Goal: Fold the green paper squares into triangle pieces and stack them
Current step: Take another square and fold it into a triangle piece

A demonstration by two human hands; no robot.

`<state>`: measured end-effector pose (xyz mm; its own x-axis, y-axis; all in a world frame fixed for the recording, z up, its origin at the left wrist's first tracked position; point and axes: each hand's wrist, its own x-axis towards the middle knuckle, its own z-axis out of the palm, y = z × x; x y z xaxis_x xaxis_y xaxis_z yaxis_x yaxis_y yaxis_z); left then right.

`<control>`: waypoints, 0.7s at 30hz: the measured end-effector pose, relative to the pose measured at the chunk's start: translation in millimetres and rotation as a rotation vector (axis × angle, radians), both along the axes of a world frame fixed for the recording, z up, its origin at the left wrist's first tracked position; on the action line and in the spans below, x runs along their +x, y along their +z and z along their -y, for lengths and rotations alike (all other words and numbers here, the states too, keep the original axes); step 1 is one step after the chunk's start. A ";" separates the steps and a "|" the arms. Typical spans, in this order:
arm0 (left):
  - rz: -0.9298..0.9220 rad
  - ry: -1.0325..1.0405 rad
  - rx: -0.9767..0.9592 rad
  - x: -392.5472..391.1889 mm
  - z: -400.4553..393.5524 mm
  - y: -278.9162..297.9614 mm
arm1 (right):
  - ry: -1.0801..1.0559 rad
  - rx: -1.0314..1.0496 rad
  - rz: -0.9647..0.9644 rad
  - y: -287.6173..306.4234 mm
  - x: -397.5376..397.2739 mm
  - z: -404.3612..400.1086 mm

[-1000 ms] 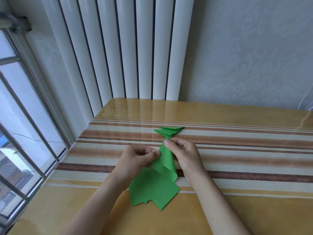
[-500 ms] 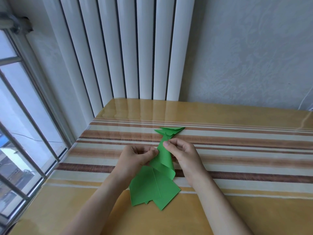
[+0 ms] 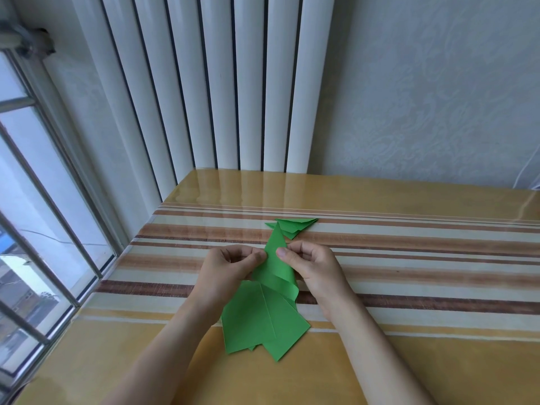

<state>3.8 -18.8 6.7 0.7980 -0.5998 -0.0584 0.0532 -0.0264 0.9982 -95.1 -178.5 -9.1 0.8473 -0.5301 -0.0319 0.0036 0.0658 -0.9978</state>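
Both hands meet over the middle of the striped tabletop (image 3: 409, 258), working one green paper sheet (image 3: 274, 264) that is bent over into a tall narrow point aimed at the far edge. The left hand (image 3: 230, 270) pinches the sheet's left edge between thumb and curled fingers; the right hand (image 3: 315, 267) pinches the right edge the same way, thumb on top, so each grip is closed on the paper. How the fingers sit beneath the sheet is hidden, and the fold is soft, with the lower right edge curling loose rather than creased. Just beyond the point, towards the far edge, lies a small stack of folded green triangles (image 3: 295, 228); the sheet's tip overlaps its left part, so the number of pieces cannot be counted. Nearer the front edge, a pile of flat green squares (image 3: 257, 320) lies fanned between the forearms, its top hidden under the held sheet and the left wrist. A white ribbed radiator (image 3: 204, 83) stands behind the far left corner.
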 end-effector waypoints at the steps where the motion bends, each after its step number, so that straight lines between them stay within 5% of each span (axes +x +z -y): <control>1: -0.002 -0.006 0.001 -0.8 0.0 0.2 | -0.024 -0.010 0.001 0.4 -0.5 0.3; 15: -0.004 0.029 0.002 5.0 -1.8 -2.1 | 0.000 -0.007 0.011 -1.8 -0.2 1.0; 21: 0.170 0.041 0.079 2.0 0.7 -4.3 | -0.115 -0.105 0.009 -2.5 0.6 2.3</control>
<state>5.8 -19.5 2.4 0.8242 -0.5653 0.0338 -0.1138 -0.1067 0.9878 -94.5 -180.8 -11.6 0.7809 -0.6237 0.0362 0.0145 -0.0399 -0.9991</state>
